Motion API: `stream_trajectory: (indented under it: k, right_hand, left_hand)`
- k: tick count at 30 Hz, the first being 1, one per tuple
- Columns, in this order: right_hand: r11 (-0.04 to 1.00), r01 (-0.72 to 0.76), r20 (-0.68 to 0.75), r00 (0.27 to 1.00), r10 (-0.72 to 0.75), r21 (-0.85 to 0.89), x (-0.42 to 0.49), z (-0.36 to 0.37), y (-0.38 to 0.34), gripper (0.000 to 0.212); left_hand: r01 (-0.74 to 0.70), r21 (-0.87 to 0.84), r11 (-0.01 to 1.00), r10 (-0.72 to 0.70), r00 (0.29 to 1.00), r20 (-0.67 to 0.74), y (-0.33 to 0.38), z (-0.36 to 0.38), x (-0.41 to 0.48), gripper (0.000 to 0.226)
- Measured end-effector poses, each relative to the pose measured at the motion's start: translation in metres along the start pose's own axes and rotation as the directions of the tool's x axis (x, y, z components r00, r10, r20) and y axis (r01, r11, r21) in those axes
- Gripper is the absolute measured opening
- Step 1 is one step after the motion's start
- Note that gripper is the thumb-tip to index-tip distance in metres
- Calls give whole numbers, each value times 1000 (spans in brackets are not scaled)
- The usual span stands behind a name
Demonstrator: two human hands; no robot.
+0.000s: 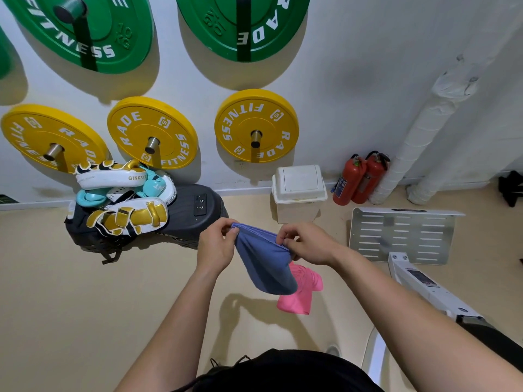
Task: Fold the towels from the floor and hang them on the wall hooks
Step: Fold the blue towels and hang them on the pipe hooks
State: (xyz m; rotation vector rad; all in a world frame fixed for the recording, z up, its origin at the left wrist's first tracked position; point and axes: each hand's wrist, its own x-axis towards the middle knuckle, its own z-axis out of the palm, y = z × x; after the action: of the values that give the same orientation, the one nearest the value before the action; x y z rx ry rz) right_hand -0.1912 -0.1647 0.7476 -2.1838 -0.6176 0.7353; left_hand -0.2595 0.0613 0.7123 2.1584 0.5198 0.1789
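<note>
A blue towel hangs in the air in front of me, held by its top edge. My left hand pinches the towel's left corner. My right hand pinches its right corner, so the cloth sags between the two. Below it a pink towel lies crumpled on the beige floor, partly hidden behind the blue one. No wall hook shows apart from the pegs that carry weight plates.
Yellow weight plates and green ones hang on wall pegs. A black bag with boxing pads sits at the left, a white lidded bin and two red extinguishers by the wall. A metal plate lies right.
</note>
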Motion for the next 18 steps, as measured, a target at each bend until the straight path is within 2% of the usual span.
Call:
stream_trajectory:
  k: [5, 9, 12, 13, 16, 18]
  right_hand:
    - [992, -72, -9, 997, 71, -102, -3, -2, 0, 26]
    - [984, -43, 1, 999, 44, -170, -4, -3, -1, 25]
    - [980, 3, 4, 1000, -2, -199, -6, -4, -5, 15]
    - [977, 19, -14, 1000, -23, -214, -7, -5, -7, 11]
    - [970, 51, -122, 989, -82, -239, -3, -8, -12, 21]
    - [974, 49, -192, 977, -93, -219, -1, -6, -19, 19]
  left_hand:
    - [-48, -14, 999, 47, 998, -31, 15, 2, 5, 13]
    - [-38, 16, 999, 39, 997, -64, 22, 1, 9, 13]
    - [12, 54, 998, -8, 997, -74, 18, -2, 15, 11]
    - [33, 62, 997, -29, 997, -75, 16, -2, 18, 11]
    - [81, 91, 993, -77, 996, -44, 11, -2, 21, 12]
    - [101, 86, 991, -100, 995, -16, 10, 2, 21, 13]
